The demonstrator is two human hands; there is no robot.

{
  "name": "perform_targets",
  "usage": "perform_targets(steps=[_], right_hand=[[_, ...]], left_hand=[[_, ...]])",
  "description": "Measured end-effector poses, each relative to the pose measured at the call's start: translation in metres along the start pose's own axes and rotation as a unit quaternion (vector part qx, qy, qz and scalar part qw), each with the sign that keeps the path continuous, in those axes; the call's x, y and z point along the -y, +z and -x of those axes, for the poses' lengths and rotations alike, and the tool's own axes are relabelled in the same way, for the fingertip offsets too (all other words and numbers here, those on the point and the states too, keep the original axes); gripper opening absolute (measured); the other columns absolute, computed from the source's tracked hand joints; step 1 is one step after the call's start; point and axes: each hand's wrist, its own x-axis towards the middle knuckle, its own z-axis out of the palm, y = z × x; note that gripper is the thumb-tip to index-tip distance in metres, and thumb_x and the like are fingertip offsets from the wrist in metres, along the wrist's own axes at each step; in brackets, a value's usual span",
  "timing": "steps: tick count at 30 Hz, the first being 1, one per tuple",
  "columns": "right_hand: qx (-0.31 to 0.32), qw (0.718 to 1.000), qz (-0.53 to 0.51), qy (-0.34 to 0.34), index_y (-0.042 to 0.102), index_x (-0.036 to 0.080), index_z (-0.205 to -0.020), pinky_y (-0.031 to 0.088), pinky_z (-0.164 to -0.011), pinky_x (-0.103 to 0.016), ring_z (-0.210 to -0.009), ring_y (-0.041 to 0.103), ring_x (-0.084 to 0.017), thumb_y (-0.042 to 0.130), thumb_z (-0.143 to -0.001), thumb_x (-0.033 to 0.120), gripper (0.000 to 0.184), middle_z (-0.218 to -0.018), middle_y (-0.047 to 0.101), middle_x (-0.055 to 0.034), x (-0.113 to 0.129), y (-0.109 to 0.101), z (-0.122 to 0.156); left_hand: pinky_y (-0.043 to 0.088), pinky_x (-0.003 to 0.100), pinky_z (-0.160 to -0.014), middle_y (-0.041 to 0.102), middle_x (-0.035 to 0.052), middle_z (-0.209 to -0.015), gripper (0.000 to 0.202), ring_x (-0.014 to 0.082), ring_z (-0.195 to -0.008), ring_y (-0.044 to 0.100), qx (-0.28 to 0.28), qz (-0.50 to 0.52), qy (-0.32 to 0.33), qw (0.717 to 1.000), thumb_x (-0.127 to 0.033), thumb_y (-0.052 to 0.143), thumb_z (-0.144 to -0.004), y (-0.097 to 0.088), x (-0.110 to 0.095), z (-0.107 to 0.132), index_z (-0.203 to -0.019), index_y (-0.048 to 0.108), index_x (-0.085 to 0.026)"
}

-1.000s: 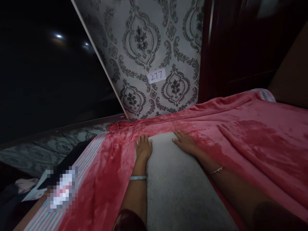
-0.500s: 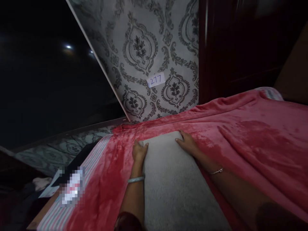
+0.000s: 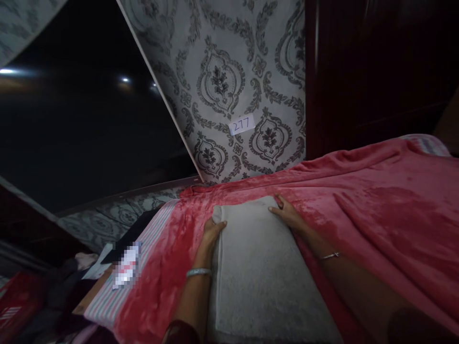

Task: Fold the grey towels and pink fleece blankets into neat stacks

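Observation:
A folded grey towel (image 3: 261,267) lies lengthwise on a pink plush blanket (image 3: 376,210) that covers the bed. My left hand (image 3: 212,231) grips the towel's far left corner, fingers curled round its edge. On the far right corner rests my right hand (image 3: 287,212), its fingers bent over the towel's side edge. Both wrists carry a bangle.
A striped sheet (image 3: 132,267) shows along the bed's left edge. The patterned wall (image 3: 233,71) behind carries a paper label reading 277 (image 3: 242,124). A dark wooden wardrobe (image 3: 369,67) stands at the right. Clothes and clutter (image 3: 43,296) lie low at the left.
My hands went from lying flat on the towel's far end to gripping its two corners. The view has shifted a little to the left and down.

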Motion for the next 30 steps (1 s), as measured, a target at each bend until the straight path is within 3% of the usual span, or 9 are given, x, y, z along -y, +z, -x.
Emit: perform_targets(steps=[4,8,13,16,18,20,22,26,30], right_hand=[[0.030,0.999,0.006,0.007,0.023,0.014,-0.158,0.056,-0.088,-0.045,-0.109,0.067,-0.029,0.062,-0.083,0.036,0.087,-0.132,0.062,-0.0190,0.006,-0.006,-0.001],[0.070,0.985,0.143,-0.071,0.035,0.016,-0.154,0.049,-0.101,-0.046,-0.125,0.058,-0.031,0.068,-0.079,0.036,0.084,-0.142,0.056,-0.0166,0.034,-0.011,-0.013],[0.181,0.915,0.313,-0.182,0.044,0.017,-0.151,0.030,-0.118,-0.045,-0.141,0.041,-0.033,0.082,-0.066,0.041,0.097,-0.153,0.043,-0.0159,0.117,-0.001,-0.030],[0.254,0.880,0.312,-0.252,0.049,0.020,-0.147,0.032,-0.117,-0.041,-0.140,0.041,-0.029,0.085,-0.061,0.044,0.096,-0.151,0.047,-0.0108,0.176,0.022,-0.027],[0.327,0.856,0.301,-0.266,0.062,0.019,-0.133,0.042,-0.107,-0.034,-0.129,0.053,-0.025,0.084,-0.061,0.042,0.079,-0.136,0.061,-0.0072,0.206,0.038,-0.019],[0.383,0.841,0.296,-0.240,0.072,0.015,-0.107,0.051,-0.085,-0.027,-0.100,0.065,-0.021,0.081,-0.065,0.040,0.050,-0.103,0.072,-0.0026,0.224,0.050,-0.008],[0.399,0.840,0.299,-0.214,0.072,0.013,-0.086,0.047,-0.064,-0.023,-0.072,0.061,-0.016,0.077,-0.069,0.036,0.029,-0.074,0.068,0.0026,0.234,0.055,0.003],[0.349,0.859,0.304,-0.219,0.068,0.014,-0.080,0.036,-0.058,-0.020,-0.062,0.050,-0.010,0.075,-0.070,0.021,0.014,-0.065,0.059,0.0060,0.251,0.052,0.022],[0.292,0.857,0.329,-0.268,0.068,0.014,-0.077,0.034,-0.063,-0.021,-0.066,0.051,-0.011,0.077,-0.069,0.020,0.013,-0.068,0.060,0.0044,0.286,0.046,0.032]], left_hand=[[0.057,0.036,-0.085,0.076,0.0064,-0.096,0.040,0.0234,-0.093,0.071,-0.005,0.000,0.087,0.996,-0.027,0.077,-0.059,0.000,-0.012,0.011,-0.097,0.068,-0.018],[0.056,0.035,-0.088,0.074,0.0086,-0.110,0.049,0.0221,-0.101,0.070,-0.005,-0.061,0.180,0.982,-0.030,0.068,-0.069,-0.008,-0.034,0.031,-0.115,0.063,-0.017],[0.055,0.036,-0.089,0.073,0.0061,-0.108,0.042,0.0222,-0.098,0.068,-0.012,-0.082,0.250,0.965,-0.033,0.068,-0.071,-0.012,-0.061,0.066,-0.110,0.063,-0.019],[0.054,0.035,-0.087,0.072,0.0047,-0.105,0.037,0.0220,-0.096,0.068,-0.012,-0.104,0.283,0.953,-0.033,0.068,-0.072,-0.011,-0.073,0.085,-0.106,0.064,-0.019],[0.054,0.034,-0.086,0.072,0.0048,-0.105,0.036,0.0223,-0.097,0.067,-0.025,-0.123,0.304,0.944,-0.032,0.068,-0.073,-0.012,-0.081,0.094,-0.107,0.064,-0.020],[0.054,0.035,-0.086,0.072,0.0050,-0.104,0.036,0.0228,-0.096,0.067,-0.040,-0.140,0.316,0.938,-0.030,0.067,-0.073,-0.013,-0.089,0.102,-0.107,0.064,-0.019],[0.054,0.035,-0.086,0.071,0.0051,-0.103,0.036,0.0230,-0.096,0.066,-0.051,-0.158,0.315,0.934,-0.029,0.067,-0.073,-0.017,-0.094,0.109,-0.108,0.062,-0.020],[0.052,0.040,-0.096,0.066,0.0090,-0.123,0.066,0.0265,-0.112,0.063,-0.079,-0.202,0.304,0.928,-0.034,0.074,-0.070,-0.029,-0.080,0.126,-0.130,0.050,-0.021],[0.044,0.045,-0.110,0.051,0.0138,-0.145,0.095,0.0304,-0.134,0.050,-0.119,-0.207,0.286,0.928,-0.044,0.079,-0.065,-0.040,-0.031,0.148,-0.145,0.034,-0.022]])
